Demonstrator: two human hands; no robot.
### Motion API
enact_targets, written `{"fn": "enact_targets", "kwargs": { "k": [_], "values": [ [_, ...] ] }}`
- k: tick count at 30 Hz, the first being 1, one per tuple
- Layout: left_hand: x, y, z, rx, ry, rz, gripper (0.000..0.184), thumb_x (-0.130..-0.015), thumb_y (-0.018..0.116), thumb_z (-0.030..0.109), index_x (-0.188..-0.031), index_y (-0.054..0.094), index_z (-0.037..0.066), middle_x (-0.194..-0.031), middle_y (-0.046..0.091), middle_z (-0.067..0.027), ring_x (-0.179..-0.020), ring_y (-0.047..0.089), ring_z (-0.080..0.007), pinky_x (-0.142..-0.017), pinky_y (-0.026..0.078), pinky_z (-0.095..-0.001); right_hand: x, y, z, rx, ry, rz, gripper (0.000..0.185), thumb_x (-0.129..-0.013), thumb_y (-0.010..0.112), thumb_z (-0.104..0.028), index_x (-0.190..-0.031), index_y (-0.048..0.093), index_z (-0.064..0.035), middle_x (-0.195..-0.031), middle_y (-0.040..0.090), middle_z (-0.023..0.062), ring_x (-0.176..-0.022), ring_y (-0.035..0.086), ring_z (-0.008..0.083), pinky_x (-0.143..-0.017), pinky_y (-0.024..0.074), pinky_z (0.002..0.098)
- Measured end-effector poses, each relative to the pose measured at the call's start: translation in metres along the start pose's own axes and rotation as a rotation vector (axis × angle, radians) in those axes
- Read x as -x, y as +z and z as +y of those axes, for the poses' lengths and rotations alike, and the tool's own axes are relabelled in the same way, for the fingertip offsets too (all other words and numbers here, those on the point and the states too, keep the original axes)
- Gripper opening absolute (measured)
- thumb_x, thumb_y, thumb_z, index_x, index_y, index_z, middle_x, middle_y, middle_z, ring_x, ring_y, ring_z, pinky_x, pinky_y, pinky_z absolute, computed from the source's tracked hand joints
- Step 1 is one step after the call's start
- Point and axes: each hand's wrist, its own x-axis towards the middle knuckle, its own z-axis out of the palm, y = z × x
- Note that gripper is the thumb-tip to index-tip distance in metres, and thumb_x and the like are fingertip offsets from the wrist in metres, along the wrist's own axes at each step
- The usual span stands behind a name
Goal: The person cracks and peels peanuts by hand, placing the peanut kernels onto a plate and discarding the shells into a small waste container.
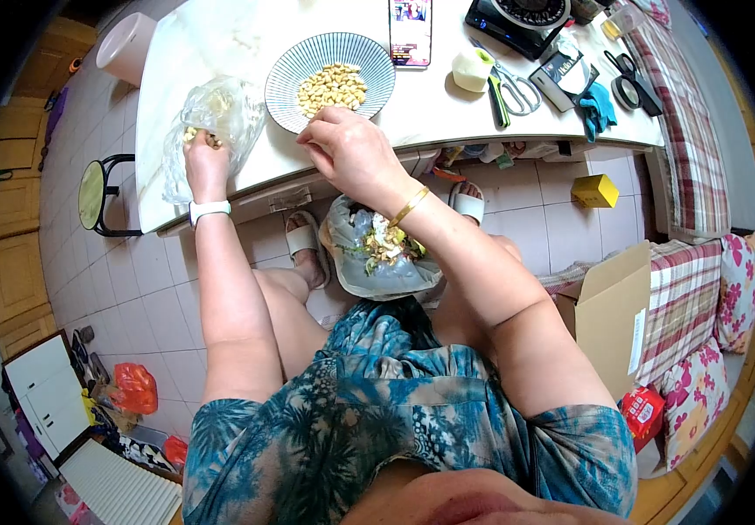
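Note:
A blue-and-white striped bowl (pixel 283 66) on the table holds a heap of pale yellow kernels (pixel 332 87) that look like shelled peanuts. My right hand (pixel 347 144) is over the bowl's near rim, fingertips drawn together and pointing down-left; whatever they might hold is hidden. My left hand (pixel 207 162) reaches into a clear plastic bag (pixel 236 109) left of the bowl. Its fingers are curled among a few pale pieces (pixel 190 134), and plastic partly covers them. Below the table edge, between my knees, a lined waste bin (pixel 369 280) contains peelings and scraps.
Right of the bowl lie a phone (pixel 411 39), a white roundish item (pixel 471 70), a green-handled peeler (pixel 498 101), scissors (pixel 522 94) and a blue cloth (pixel 598 109). A black stove-like appliance (pixel 517 26) stands behind. A stool (pixel 93 197) and an open cardboard box (pixel 609 306) flank me.

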Motion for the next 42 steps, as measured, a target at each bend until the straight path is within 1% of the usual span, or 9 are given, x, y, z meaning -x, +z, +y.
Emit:
{"fn": "enact_targets", "kwargs": {
  "k": [2, 6, 8, 14, 18, 20, 29, 39, 42],
  "values": [
    [0.009, -0.011, 0.016, -0.145, 0.013, 0.045, 0.042, -0.088, 0.066, 0.022, -0.121, 0.065, -0.004, -0.126, 0.061, -0.0289, -0.114, 0.062, -0.0416, -0.097, 0.05, -0.0424, 0.0, 0.0, 0.0, -0.003, -0.009, -0.001, 0.006, -0.082, 0.069, -0.006, -0.086, 0.072, -0.0029, -0.085, 0.064, 0.0127, -0.085, 0.065, 0.0313, -0.079, 0.0542, 0.0419],
    [0.008, 0.002, 0.002, -0.107, 0.043, 0.067, 0.046, -0.088, 0.067, 0.026, -0.122, 0.063, -0.005, -0.136, 0.051, -0.0323, -0.119, 0.057, -0.0448, -0.101, 0.048, -0.0429, 0.0, -0.003, -0.003, -0.002, -0.012, -0.016, 0.006, -0.082, 0.069, -0.006, -0.086, 0.072, -0.0022, -0.085, 0.064, 0.0131, -0.086, 0.066, 0.031, -0.079, 0.0543, 0.042],
    [0.007, 0.007, 0.0, -0.192, 0.16, 0.13, 0.042, -0.088, 0.066, 0.025, -0.118, 0.065, -0.005, -0.126, 0.058, -0.0325, -0.117, 0.057, -0.0448, -0.101, 0.048, -0.044, 0.0, -0.003, -0.003, 0.0, -0.003, -0.024, 0.006, -0.082, 0.069, -0.006, -0.086, 0.072, -0.0024, -0.085, 0.064, 0.013, -0.086, 0.066, 0.0309, -0.079, 0.0544, 0.0419],
    [0.008, 0.0, 0.011, -0.103, 0.077, -0.026, 0.035, -0.088, 0.065, 0.022, -0.111, 0.068, -0.005, -0.107, 0.065, -0.0312, -0.109, 0.06, -0.0436, -0.098, 0.049, -0.044, 0.002, -0.002, -0.003, 0.017, -0.009, -0.045, 0.007, -0.082, 0.068, -0.007, -0.085, 0.073, -0.0024, -0.084, 0.065, 0.0125, -0.085, 0.066, 0.0304, -0.078, 0.0548, 0.0417],
    [0.005, 0.005, 0.001, -0.069, 0.074, -0.021, 0.034, -0.088, 0.066, 0.02, -0.11, 0.068, -0.005, -0.106, 0.066, -0.0298, -0.104, 0.062, -0.042, -0.095, 0.049, -0.0438, 0.002, -0.001, -0.002, 0.006, -0.005, -0.047, 0.007, -0.082, 0.068, -0.007, -0.085, 0.073, -0.0024, -0.084, 0.066, 0.0123, -0.085, 0.067, 0.0302, -0.077, 0.0549, 0.0419],
    [0.004, 0.004, 0.001, -0.107, 0.085, 0.025, 0.033, -0.088, 0.07, 0.024, -0.106, 0.07, -0.003, -0.097, 0.072, -0.0235, -0.092, 0.069, -0.0385, -0.085, 0.053, -0.0425, 0.002, -0.001, -0.002, 0.005, -0.008, -0.046, 0.007, -0.082, 0.068, -0.007, -0.085, 0.073, -0.0024, -0.083, 0.066, 0.0123, -0.085, 0.066, 0.0304, -0.077, 0.0549, 0.0419],
    [0.013, -0.016, 0.031, 0.079, 0.009, 0.169, 0.019, -0.092, 0.06, 0.011, -0.104, 0.066, -0.003, -0.098, 0.071, -0.0244, -0.091, 0.068, -0.0414, -0.084, 0.052, -0.0455, 0.002, -0.004, -0.002, -0.002, -0.011, -0.047, 0.006, -0.081, 0.068, -0.007, -0.083, 0.072, -0.0024, -0.082, 0.065, 0.0125, -0.084, 0.066, 0.0312, -0.076, 0.0545, 0.0422],
    [0.001, 0.002, 0.002, 0.073, 0.047, 0.159, 0.021, -0.093, 0.059, 0.012, -0.106, 0.067, -0.003, -0.092, 0.072, -0.0232, -0.09, 0.07, -0.038, -0.082, 0.053, -0.0429, 0.004, -0.004, -0.002, 0.005, -0.011, -0.059, 0.006, -0.082, 0.069, -0.008, -0.085, 0.072, -0.0033, -0.083, 0.066, 0.0121, -0.085, 0.067, 0.0312, -0.076, 0.0546, 0.0425],
    [-0.02, 0.018, -0.034, 0.443, -0.023, 0.238, 0.021, -0.094, 0.062, 0.016, -0.104, 0.069, -0.001, -0.095, 0.074, -0.0189, -0.087, 0.071, -0.0305, -0.08, 0.054, -0.0406, 0.004, -0.005, -0.002, 0.002, -0.006, -0.064, 0.006, -0.082, 0.068, -0.008, -0.085, 0.072, -0.0033, -0.084, 0.066, 0.012, -0.085, 0.066, 0.0312, -0.076, 0.0546, 0.0424]
  ]
}}
